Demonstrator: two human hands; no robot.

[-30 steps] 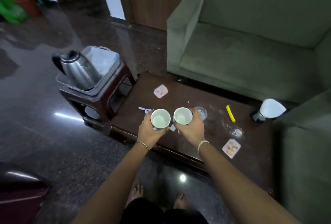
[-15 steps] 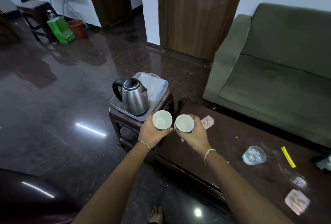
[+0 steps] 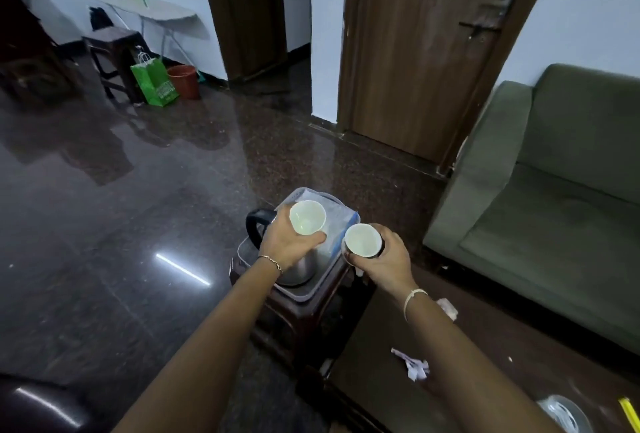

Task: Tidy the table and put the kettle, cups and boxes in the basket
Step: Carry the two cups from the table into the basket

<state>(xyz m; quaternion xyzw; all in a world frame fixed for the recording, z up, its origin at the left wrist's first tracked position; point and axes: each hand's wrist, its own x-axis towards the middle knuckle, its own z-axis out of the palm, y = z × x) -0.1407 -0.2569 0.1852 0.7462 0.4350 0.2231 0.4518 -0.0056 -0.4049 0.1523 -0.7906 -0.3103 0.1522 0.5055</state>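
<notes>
My left hand [image 3: 284,242] grips a white cup [image 3: 307,217] and holds it over the grey basket [image 3: 304,294] that sits on a dark wooden stool [image 3: 311,321]. My right hand [image 3: 381,261] grips a second white cup [image 3: 362,240] just to the right, above the basket's right edge. A steel kettle [image 3: 298,270] with a black handle stands in the basket, mostly hidden under my left hand. A clear lidded box [image 3: 337,221] lies in the far part of the basket behind the cups.
The dark coffee table [image 3: 485,346] at lower right carries paper scraps [image 3: 414,365], a clear glass [image 3: 564,413] and a yellow strip [image 3: 630,417]. A green sofa [image 3: 554,218] stands to the right. The shiny dark floor spreads to the left, with a green bag [image 3: 154,83] far off.
Both hands have carried the cups from over the coffee table leftward and forward to above the basket. The view has turned left and up, so most of the table has dropped out of sight.
</notes>
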